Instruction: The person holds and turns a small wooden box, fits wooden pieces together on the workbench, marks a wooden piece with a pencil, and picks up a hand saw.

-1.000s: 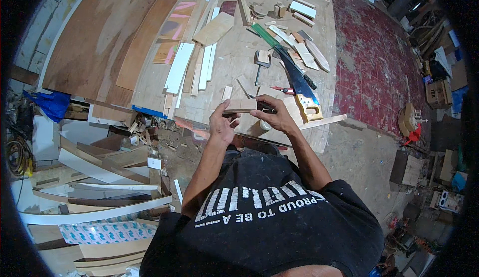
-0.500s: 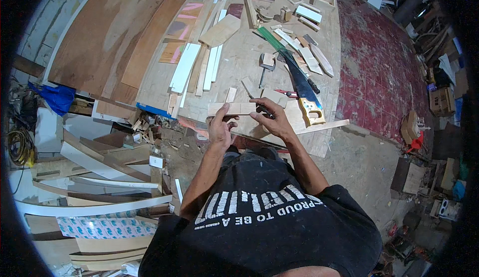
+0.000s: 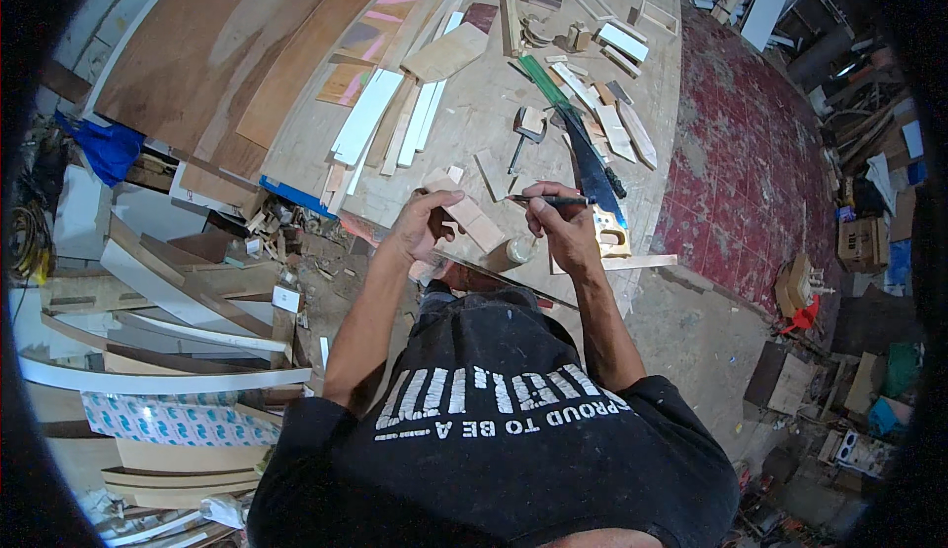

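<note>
My left hand grips a short, flat piece of pale wood by its upper left end, thumb on top. The piece slants down to the right over the table's near edge, and thin lines cross its face. To its right, my right hand pinches a slim dark pen, whose tip points left, apart from the wood. Between the hands, close to the wood's lower end, is a small round pale object; its kind is unclear. A thin wood strip lies just beyond the pen.
A handsaw with a wooden handle lies right of centre, partly behind my right hand. Beyond are a small clamp, wood offcuts and long white strips. Curved boards are stacked at left; red flooring lies right.
The wood piece has turned from level to a slant, held by my left hand alone. My right hand has left its end and moved right, with the pen now pointing left.
</note>
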